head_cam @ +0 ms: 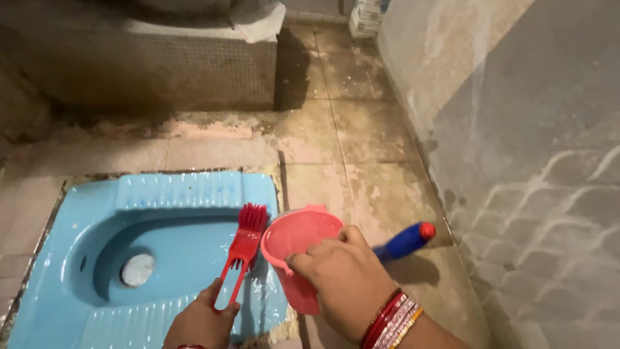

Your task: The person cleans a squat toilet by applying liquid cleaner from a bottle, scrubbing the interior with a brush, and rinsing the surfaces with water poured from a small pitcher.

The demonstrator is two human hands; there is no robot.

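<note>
Brush [244,244] and mug [298,253]: light, stiff, likely wet plastic.
Left hand [201,321] fingers pinch the brush handle; right hand [345,278] fingers clamp the mug rim.

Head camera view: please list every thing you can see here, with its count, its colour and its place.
squat toilet pan: one, blue, set into the floor at lower left
drain hole: one, grey, inside the pan
brush: one, red, over the pan's right side
mug: one, pink, just right of the brush
bottle: one, blue with red cap, lying on the floor by the wall
floor tiles: many, stained beige, centre
wall: one, grey, right
ledge: one, tiled grey, upper left
bangles: several, red and gold, right wrist
left hand: grip on the brush handle
right hand: grip on the mug rim
</note>
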